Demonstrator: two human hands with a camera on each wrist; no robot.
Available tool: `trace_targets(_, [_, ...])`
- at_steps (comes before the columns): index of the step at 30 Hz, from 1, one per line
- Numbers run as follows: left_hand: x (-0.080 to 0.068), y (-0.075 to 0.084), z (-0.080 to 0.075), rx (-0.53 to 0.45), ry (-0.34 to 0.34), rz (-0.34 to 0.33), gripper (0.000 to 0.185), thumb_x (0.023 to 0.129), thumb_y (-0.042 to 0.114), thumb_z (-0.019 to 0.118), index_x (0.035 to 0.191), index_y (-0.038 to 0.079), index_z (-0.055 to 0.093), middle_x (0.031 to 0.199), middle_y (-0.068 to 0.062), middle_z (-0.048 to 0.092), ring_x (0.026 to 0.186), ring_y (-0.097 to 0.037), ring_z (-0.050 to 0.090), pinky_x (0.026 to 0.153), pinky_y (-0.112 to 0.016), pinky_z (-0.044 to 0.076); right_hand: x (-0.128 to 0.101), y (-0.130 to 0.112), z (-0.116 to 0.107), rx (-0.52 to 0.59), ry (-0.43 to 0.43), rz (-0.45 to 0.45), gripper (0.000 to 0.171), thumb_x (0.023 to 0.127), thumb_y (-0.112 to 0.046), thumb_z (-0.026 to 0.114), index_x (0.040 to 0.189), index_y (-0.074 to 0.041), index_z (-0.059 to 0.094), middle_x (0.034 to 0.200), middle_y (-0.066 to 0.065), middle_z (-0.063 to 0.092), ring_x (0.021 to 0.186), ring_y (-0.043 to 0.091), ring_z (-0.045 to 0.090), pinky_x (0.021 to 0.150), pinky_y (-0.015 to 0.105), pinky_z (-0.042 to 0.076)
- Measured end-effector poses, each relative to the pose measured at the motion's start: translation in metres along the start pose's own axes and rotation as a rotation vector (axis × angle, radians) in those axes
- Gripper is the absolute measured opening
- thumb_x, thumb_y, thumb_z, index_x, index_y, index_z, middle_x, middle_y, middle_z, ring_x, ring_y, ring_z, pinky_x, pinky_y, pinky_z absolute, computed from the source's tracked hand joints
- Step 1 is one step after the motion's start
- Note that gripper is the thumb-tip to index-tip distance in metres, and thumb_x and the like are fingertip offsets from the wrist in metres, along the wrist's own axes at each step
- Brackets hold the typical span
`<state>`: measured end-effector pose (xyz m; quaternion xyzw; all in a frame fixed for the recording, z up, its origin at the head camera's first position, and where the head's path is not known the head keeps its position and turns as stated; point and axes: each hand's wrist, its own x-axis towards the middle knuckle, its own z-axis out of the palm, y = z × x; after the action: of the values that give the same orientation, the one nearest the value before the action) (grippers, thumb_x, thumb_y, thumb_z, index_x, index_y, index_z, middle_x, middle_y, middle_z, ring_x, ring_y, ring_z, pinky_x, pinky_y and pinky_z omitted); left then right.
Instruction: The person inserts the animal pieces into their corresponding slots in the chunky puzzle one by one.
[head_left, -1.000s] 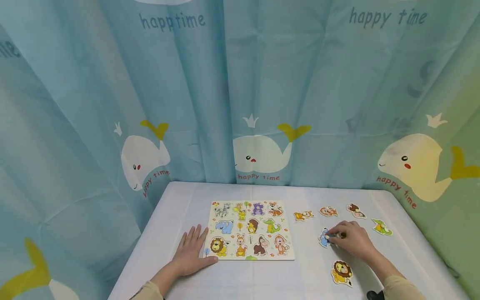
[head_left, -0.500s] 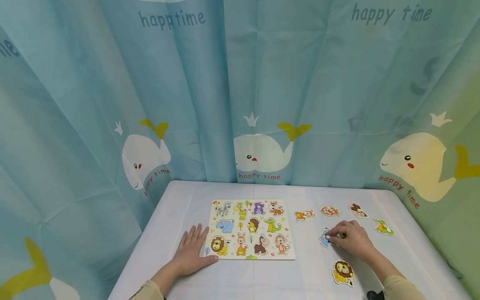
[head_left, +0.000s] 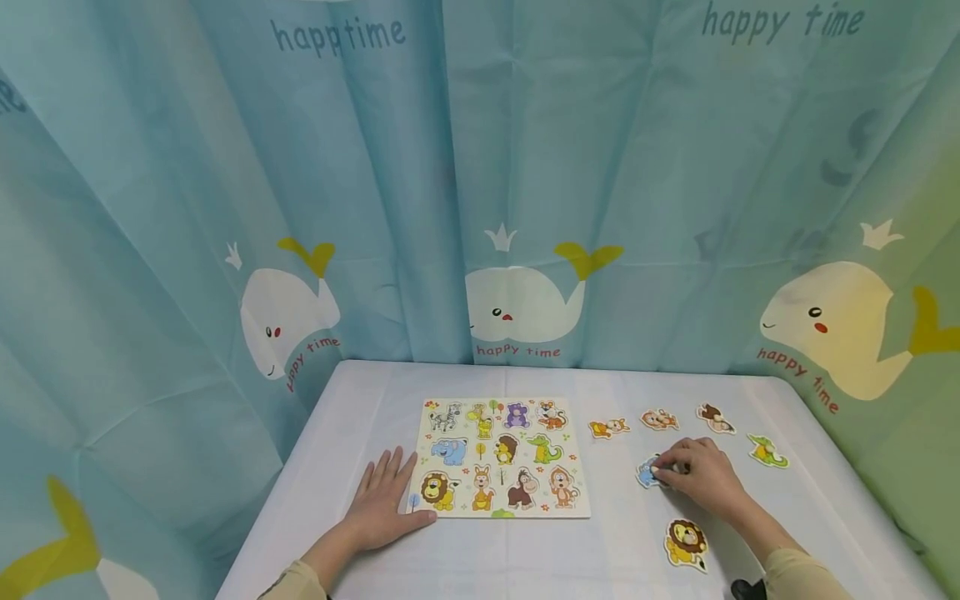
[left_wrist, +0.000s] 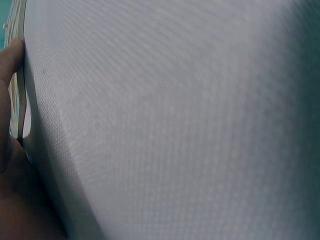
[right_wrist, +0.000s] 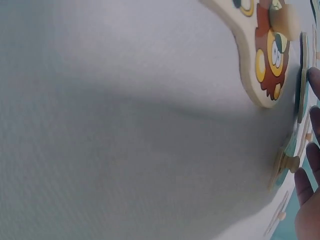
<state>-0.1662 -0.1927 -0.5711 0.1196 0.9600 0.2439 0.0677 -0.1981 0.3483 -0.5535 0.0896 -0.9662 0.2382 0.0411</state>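
Observation:
A wooden animal puzzle board point(head_left: 537, 512) lies on the white table. My left hand point(head_left: 382, 500) rests flat at the board's front left corner, fingers straight, thumb along the front edge. The left wrist view shows the thumb point(left_wrist: 10, 55) beside the board edge point(left_wrist: 21, 90). My right hand point(head_left: 697, 477) is to the right of the board, its curled fingertips pinching a blue animal piece point(head_left: 645, 472) that lies on the table. In the right wrist view the fingers point(right_wrist: 305, 182) sit by a small wooden knob point(right_wrist: 287, 161), with a lion piece point(right_wrist: 267, 55) above.
Loose pieces lie right of the board: a lion point(head_left: 686, 543) near the front, a green crocodile point(head_left: 767, 451), a brown animal point(head_left: 714, 418) and two orange ones point(head_left: 659, 419) point(head_left: 608, 428). A whale-print curtain point(head_left: 480, 167) encloses the table point(head_left: 525, 558) on three sides.
My right hand has edged slightly left with the blue piece under its fingertips. The left hand has stayed in place.

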Motion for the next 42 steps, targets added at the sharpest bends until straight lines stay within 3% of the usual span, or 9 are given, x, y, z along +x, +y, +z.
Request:
trace_targets(9, [-0.003,0.007,-0.007,0.018,-0.039,-0.015,0.107,0.086,0.069,0.066,0.162,0.004,0.027,0.168,-0.023,0.014,0.155,-0.043,0.004,0.123,-0.061,0.001,-0.002,-0.002,-0.001,0.025,0.011,0.021,0.006,0.086,-0.022,0.083,0.09,-0.024,0.079,0.094,-0.007,0.063,0.105,0.03,0.051,0.084,0.052,0.038])
trace_targets(17, [0.0,-0.002,0.001,0.018,0.007,0.003,0.11,0.085,0.072,0.065,0.162,0.004,0.027,0.168,-0.023,0.014,0.155,-0.042,0.003,0.123,-0.06,-0.002,-0.001,-0.005,0.001,0.019,0.063,0.029,0.011,0.085,-0.024,0.084,0.092,-0.016,0.08,0.096,-0.001,0.067,0.103,0.032,0.051,0.083,0.051,0.038])
trace_targets(25, [0.004,-0.008,0.009,0.032,0.028,-0.004,0.109,0.083,0.073,0.066,0.161,0.007,0.03,0.169,-0.02,0.016,0.155,-0.041,0.005,0.123,-0.06,0.001,-0.001,-0.006,0.008,-0.022,0.094,0.009,0.008,0.082,-0.021,0.086,0.084,-0.022,0.079,0.089,-0.007,0.064,0.101,0.031,0.053,0.079,0.049,0.038])
trace_targets(37, [-0.002,0.003,-0.003,-0.008,-0.001,0.01,0.108,0.085,0.069,0.067,0.16,0.001,0.028,0.167,-0.026,0.015,0.154,-0.045,0.005,0.122,-0.062,-0.002,-0.002,-0.009,0.008,-0.024,0.092,0.027,0.008,0.083,-0.022,0.086,0.089,-0.019,0.08,0.09,-0.005,0.065,0.102,0.031,0.052,0.08,0.049,0.038])
trace_targets(42, [0.001,0.001,-0.001,0.018,-0.009,-0.007,0.11,0.084,0.072,0.066,0.161,0.004,0.027,0.169,-0.022,0.014,0.155,-0.042,0.005,0.123,-0.059,0.0,-0.002,-0.007,0.011,-0.035,0.099,0.026,0.009,0.083,-0.022,0.086,0.089,-0.018,0.081,0.089,-0.005,0.065,0.101,0.031,0.052,0.08,0.05,0.038])
